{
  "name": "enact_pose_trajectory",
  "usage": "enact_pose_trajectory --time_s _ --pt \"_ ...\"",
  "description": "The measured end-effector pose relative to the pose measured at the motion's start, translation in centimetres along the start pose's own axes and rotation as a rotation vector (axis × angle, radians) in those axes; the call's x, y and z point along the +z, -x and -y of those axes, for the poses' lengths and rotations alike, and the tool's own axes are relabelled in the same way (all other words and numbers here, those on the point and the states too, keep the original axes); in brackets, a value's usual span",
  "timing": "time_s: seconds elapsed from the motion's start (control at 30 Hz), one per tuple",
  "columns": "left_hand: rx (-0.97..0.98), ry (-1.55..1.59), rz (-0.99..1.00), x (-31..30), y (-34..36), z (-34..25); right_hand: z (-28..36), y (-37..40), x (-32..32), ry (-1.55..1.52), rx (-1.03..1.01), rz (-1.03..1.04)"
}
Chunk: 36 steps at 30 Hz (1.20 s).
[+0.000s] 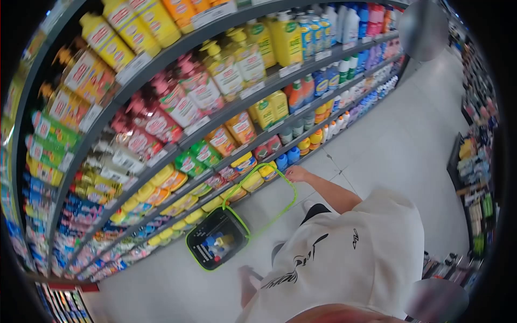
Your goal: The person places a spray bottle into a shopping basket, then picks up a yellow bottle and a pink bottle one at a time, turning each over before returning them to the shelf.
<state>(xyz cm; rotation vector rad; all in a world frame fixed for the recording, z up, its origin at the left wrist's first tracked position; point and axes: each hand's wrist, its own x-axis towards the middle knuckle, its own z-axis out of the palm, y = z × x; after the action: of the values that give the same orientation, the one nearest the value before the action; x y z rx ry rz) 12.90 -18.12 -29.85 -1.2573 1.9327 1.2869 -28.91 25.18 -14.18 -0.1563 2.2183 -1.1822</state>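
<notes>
My right hand (297, 173) is closed around the end of a long bright green handle (295, 196). This handle belongs to a black shopping basket (197, 234) with a green rim, standing on the floor beside the shelves. Inside the basket lie several small items (219, 242) in blue, yellow, white and red, too small to name. Lower down, my left hand (249, 272) hangs near my body, smeared by motion, so its fingers cannot be made out. My white T-shirt with black print fills the lower right.
Long curved shelves (202, 125) hold yellow bottles (289, 40), pink pump bottles (199, 86) and green packs (53, 129). Grey tiled floor (401, 129) runs along them. At the right edge stands another display (476, 175). A low rack (64, 306) is at the bottom left.
</notes>
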Motion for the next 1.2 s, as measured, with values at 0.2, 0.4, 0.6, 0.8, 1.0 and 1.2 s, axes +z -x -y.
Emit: enact_pose_trajectory --time_s 0.2,0.4,0.6,0.8,1.0,1.2 --pt "0.882 -0.560 -0.004 -3.2 -8.0 -11.6 -5.4 6.7 -3.8 -0.202 0.136 -0.160" --pt "0.614 -0.772 0.220 11.1 -6.2 -26.1 -15.3 12.5 -9.4 -0.336 0.330 -0.297" --pt "0.772 -1.040 0.350 29.0 0.3 -37.2 -25.7 18.4 -16.6 -0.383 0.442 -0.393" --pt "0.863 -0.813 0.304 33.0 3.2 -43.1 -29.1 20.0 -22.3 -0.347 0.540 -0.432" --pt "0.614 -0.592 0.140 28.4 1.0 -39.2 -26.6 15.1 -23.3 -0.390 0.441 -0.386" --pt "0.404 -0.490 0.033 22.6 3.0 -30.4 -20.2 8.6 -21.6 -0.322 0.283 -0.187"
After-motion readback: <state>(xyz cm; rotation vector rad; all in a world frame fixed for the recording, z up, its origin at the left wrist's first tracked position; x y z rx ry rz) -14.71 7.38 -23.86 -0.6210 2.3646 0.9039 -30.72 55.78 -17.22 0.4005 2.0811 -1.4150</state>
